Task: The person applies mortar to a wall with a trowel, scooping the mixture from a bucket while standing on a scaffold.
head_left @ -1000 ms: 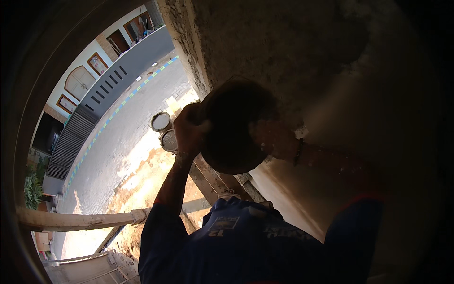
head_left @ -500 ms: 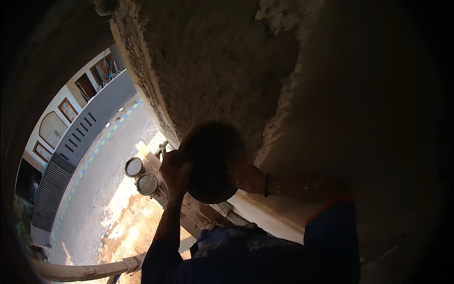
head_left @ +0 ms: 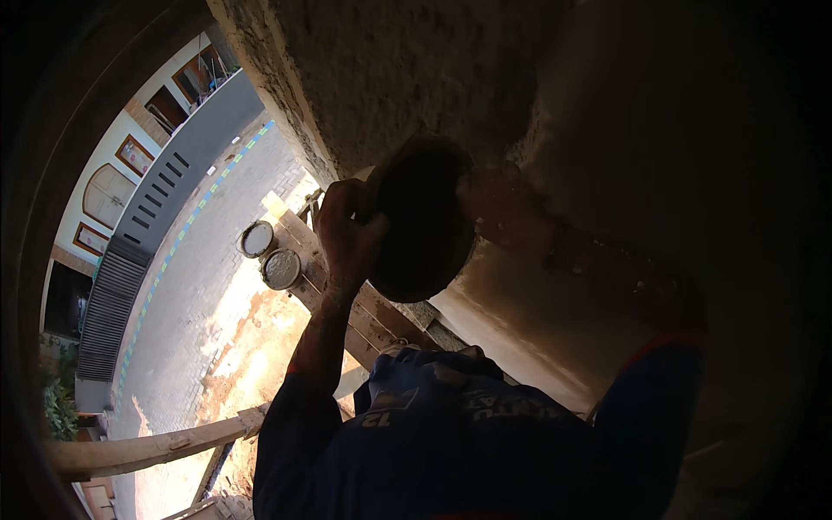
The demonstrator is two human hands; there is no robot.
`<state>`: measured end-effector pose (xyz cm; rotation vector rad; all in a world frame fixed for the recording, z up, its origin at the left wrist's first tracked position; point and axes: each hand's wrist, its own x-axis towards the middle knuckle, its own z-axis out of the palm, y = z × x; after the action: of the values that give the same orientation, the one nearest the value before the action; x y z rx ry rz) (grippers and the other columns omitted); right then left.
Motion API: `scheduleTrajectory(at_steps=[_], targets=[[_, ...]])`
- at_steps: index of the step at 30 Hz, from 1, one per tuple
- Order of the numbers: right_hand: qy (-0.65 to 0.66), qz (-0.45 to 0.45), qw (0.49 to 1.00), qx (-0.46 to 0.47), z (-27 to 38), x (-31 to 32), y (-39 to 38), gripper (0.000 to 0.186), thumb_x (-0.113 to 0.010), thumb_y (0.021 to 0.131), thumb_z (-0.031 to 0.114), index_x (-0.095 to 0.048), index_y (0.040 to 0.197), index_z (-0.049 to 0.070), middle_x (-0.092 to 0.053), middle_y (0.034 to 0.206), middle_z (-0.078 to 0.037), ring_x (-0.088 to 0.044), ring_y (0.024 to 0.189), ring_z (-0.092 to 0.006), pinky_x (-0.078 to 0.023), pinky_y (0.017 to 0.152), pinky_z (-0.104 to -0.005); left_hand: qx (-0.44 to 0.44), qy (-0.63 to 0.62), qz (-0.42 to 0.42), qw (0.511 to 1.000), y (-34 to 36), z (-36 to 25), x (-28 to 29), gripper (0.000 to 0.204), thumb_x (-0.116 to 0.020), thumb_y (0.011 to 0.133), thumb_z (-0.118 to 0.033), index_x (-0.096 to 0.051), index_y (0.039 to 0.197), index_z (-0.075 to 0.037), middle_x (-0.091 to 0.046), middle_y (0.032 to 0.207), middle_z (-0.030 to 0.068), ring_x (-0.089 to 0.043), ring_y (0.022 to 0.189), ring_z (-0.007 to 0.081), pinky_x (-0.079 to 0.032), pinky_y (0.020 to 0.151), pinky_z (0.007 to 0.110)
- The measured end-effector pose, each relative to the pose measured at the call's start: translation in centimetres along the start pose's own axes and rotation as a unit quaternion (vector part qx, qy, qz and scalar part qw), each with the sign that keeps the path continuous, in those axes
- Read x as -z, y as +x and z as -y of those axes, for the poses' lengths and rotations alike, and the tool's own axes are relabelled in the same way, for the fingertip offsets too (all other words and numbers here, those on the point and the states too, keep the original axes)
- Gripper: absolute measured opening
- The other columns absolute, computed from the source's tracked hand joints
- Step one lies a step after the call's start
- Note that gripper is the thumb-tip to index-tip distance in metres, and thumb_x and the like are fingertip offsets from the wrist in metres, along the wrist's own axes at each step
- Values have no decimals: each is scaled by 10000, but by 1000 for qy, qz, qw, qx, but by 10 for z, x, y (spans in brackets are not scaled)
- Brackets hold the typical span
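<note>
A dark, round mortar bucket [head_left: 420, 243] is held tilted in front of the rough wall. My left hand [head_left: 351, 230] is closed on its left rim, thumb turned inward. My right hand [head_left: 503, 208] is at the bucket's upper right side; its fingers are dim and blurred, so whether they grip the rim or something inside cannot be seen. The bucket's inside is too dark to make out.
A wooden plank platform [head_left: 360, 329] lies below, carrying two containers [head_left: 281, 269] of grey material. A wooden rail [head_left: 156, 451] crosses at lower left. Rough wall [head_left: 381, 69] rises above, with smoother plaster [head_left: 607, 147] to the right. A paved street [head_left: 173, 329] lies far below.
Over the last half second my right hand has moved up along the bucket's right side, and the bucket appears higher in the picture as the view shifts. My left hand keeps its grip.
</note>
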<state>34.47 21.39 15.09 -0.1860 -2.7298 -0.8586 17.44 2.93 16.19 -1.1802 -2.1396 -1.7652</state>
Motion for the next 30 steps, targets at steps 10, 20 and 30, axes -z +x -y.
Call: scheduleTrajectory(at_steps=[10, 20, 30], targets=[[327, 151, 931, 63, -5, 21, -15, 354, -526, 797, 212, -511, 1132, 99, -530, 990, -94, -511, 959, -221, -418, 838, -352, -61, -6, 38, 997, 10, -23, -14, 330, -637, 570, -72, -551, 881, 1, -547, 749, 65, -537, 699, 151, -454, 657, 290], [261, -20, 957, 125, 78, -60, -62, 169, -551, 777, 269, -598, 849, 124, -614, 845, -82, -576, 865, -192, -474, 746, -361, 7, 145, 66, 987, -12, -13, -91, 155, -639, 611, -146, -564, 700, -45, -562, 796, 130, -580, 754, 350, -448, 642, 437], [627, -86, 773, -46, 62, -67, -79, 132, -567, 854, 198, -588, 935, 96, -598, 928, -64, -579, 817, -227, -474, 677, -291, 16, 125, 1, 992, -13, 17, -52, 216, -692, 590, -146, -534, 691, -37, -545, 791, 145, -561, 697, 357, -459, 663, 423]])
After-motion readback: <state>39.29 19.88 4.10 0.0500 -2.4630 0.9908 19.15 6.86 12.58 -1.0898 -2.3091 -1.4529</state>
